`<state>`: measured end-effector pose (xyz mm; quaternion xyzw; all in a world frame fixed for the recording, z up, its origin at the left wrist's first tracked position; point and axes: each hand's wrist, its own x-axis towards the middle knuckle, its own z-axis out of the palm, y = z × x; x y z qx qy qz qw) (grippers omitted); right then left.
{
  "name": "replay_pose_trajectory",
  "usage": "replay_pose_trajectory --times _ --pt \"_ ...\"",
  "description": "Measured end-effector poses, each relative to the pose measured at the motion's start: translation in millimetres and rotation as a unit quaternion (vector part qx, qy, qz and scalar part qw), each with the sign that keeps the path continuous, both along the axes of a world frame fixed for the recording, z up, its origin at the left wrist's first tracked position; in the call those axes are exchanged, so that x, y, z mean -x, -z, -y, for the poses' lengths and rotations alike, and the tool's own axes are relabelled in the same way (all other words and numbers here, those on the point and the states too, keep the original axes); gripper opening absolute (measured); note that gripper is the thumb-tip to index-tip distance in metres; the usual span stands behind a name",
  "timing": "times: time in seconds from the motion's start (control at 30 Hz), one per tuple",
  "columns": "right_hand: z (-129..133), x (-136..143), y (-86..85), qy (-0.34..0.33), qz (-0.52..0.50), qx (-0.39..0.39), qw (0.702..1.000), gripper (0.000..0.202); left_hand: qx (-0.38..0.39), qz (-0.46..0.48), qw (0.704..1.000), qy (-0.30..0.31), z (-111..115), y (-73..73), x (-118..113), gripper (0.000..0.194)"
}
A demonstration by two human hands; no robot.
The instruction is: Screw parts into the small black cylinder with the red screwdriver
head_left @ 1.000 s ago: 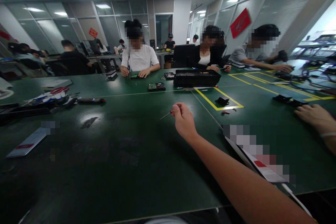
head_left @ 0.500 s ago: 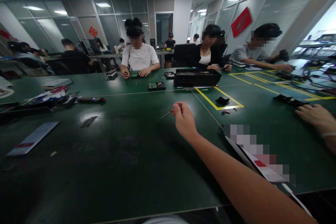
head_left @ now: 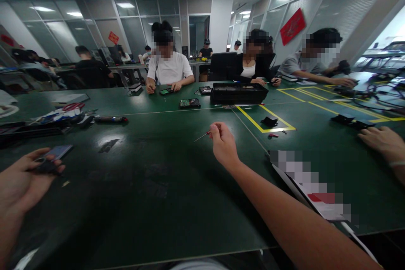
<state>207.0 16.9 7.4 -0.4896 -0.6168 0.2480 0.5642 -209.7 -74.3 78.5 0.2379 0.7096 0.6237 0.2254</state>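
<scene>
My right hand (head_left: 224,143) is closed round a thin screwdriver (head_left: 201,137). A bit of red handle shows at the fingers, and the slim metal shaft points left above the green table (head_left: 133,219). At the left edge, my left hand (head_left: 23,181) is turned palm up, its fingers curled round a small black part (head_left: 47,167) whose kind I cannot make out. Just behind that hand lies a phone-like flat slab (head_left: 63,150), mostly covered by the fingers. A pale scrap (head_left: 66,184) rests on the table beside the hand.
Across the table stands a black bin (head_left: 238,93), with a hard drive (head_left: 190,103) left of it. Tools and red-handled scissors (head_left: 74,107) lie at the left. A black bracket (head_left: 269,122) sits inside yellow tape. A co-worker's hand (head_left: 382,142) rests at right; others sit opposite.
My left hand has come into view from the left, holding the small black part, and now covers much of the flat slab. My right hand with the screwdriver has hardly moved.
</scene>
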Motion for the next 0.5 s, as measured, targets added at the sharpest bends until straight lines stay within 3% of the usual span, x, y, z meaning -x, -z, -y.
replay_pose_trajectory --times 0.1,0.2,0.3,0.5 --pt "0 0 -2.3 0.002 0.004 -0.005 1.0 0.03 -0.05 0.094 0.99 0.094 -22 13.0 -27 0.031" --pt "1 -1 -5.1 0.004 0.018 0.003 1.0 0.032 -0.068 0.123 0.969 0.204 -48 23.1 -73 0.04" --pt "2 -2 -6.5 0.005 0.024 0.008 1.0 0.032 -0.064 0.089 0.955 0.277 -68 32.5 -124 0.043" --pt "0 -2 -3.5 0.02 0.022 -0.004 1.0 0.031 -0.1 -0.007 0.887 0.45 -88 62.4 -203 0.034"
